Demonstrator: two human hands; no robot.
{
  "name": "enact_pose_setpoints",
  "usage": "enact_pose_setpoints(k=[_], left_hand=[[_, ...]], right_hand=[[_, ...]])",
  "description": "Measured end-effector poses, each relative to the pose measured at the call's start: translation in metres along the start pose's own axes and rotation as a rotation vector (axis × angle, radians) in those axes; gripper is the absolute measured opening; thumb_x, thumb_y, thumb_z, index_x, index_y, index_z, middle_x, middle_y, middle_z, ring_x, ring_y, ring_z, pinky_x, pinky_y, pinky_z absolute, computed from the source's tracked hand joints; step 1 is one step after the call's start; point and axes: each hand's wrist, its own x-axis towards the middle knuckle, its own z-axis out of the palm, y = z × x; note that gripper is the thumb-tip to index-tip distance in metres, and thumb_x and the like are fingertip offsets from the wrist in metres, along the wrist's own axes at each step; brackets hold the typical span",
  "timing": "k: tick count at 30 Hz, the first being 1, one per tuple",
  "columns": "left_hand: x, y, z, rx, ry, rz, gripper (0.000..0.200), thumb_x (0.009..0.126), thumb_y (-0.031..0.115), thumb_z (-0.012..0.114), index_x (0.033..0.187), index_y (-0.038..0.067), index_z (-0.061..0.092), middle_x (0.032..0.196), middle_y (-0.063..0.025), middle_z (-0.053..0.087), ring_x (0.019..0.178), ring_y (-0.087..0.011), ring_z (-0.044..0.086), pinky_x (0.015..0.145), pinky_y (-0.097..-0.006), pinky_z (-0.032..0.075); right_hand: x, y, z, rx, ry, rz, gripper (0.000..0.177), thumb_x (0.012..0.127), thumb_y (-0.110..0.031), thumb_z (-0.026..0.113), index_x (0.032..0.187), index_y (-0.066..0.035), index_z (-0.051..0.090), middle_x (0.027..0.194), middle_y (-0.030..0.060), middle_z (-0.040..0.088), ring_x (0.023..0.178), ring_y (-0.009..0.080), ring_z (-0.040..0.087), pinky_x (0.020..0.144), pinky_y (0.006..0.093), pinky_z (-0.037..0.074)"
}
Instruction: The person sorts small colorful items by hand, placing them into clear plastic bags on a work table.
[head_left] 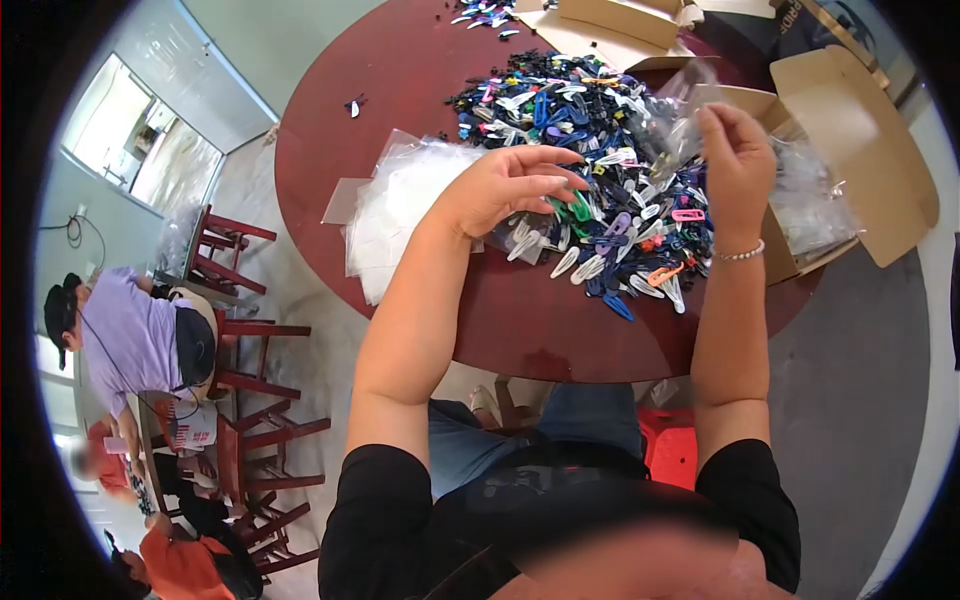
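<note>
A large heap of snap hair clips [615, 225] in blue, white, black, green, pink and orange covers the middle of the round table. My left hand [515, 187] hovers at the heap's left side, fingers stretched and apart, close to a green clip [579, 208]. With thumb and fingers pinched, my right hand [738, 155] holds up a clear plastic bag [682, 112] over the heap's right side. The bag is see-through, so its contents are hard to make out. Beside my left wrist lies a stack of flat clear bags [400, 200].
An open cardboard box [850, 150] with filled plastic bags [810, 195] stands right of the dark red table [330, 110]. Another carton [610, 30] sits at the back. People [145, 330] sit among wooden stools [265, 380] on the left.
</note>
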Motion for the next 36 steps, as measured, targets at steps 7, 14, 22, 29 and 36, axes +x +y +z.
enact_pose_setpoints(k=[7,14,22,29,36], left_hand=[[0.000,0.000,0.000,0.063,0.046,-0.019,0.043,0.088,0.015,0.063,0.127,0.001,0.053,0.115,-0.0143,0.063,0.099,-0.0182,0.064,0.082,-0.0268,0.053],[-0.001,0.000,0.000,0.085,0.051,-0.021,0.042,0.088,0.016,0.064,0.127,0.002,0.053,0.114,-0.0123,0.064,0.097,-0.0157,0.064,0.080,-0.0248,0.052],[0.000,0.000,0.001,0.098,0.074,-0.045,0.041,0.088,0.017,0.065,0.125,0.003,0.055,0.112,-0.0110,0.065,0.095,-0.0141,0.064,0.079,-0.0229,0.051],[0.000,0.001,-0.007,-0.011,0.242,0.087,0.032,0.090,0.014,0.062,0.118,-0.001,0.059,0.105,-0.0124,0.067,0.092,-0.0143,0.064,0.076,-0.0251,0.053],[-0.008,0.007,-0.037,-0.252,0.830,0.509,0.014,0.090,0.018,0.063,0.089,0.004,0.065,0.081,-0.0073,0.068,0.068,-0.0103,0.061,0.064,-0.0218,0.051]], right_hand=[[0.085,0.037,-0.081,-0.280,0.120,-0.029,0.020,0.090,-0.012,0.062,0.100,0.004,0.065,0.083,0.0055,0.068,0.064,0.0091,0.062,0.056,0.0212,0.048],[0.129,0.115,-0.181,-0.952,0.012,0.091,0.030,0.082,-0.025,0.059,0.082,0.003,0.069,0.069,0.0129,0.069,0.060,0.0173,0.068,0.059,0.0297,0.052],[0.117,0.113,-0.203,-1.208,-0.108,0.416,0.031,0.077,-0.031,0.061,0.074,-0.002,0.071,0.070,0.0108,0.069,0.067,0.0231,0.068,0.072,0.0368,0.052],[0.108,0.083,-0.174,-1.435,-0.072,-0.090,0.032,0.084,-0.034,0.061,0.092,-0.005,0.071,0.084,0.0134,0.071,0.080,0.0271,0.068,0.072,0.0338,0.052],[0.010,-0.023,-0.011,-0.639,-0.486,-0.443,0.013,0.084,-0.010,0.065,0.095,-0.001,0.066,0.081,0.0114,0.066,0.065,0.0169,0.060,0.062,0.0278,0.048]])
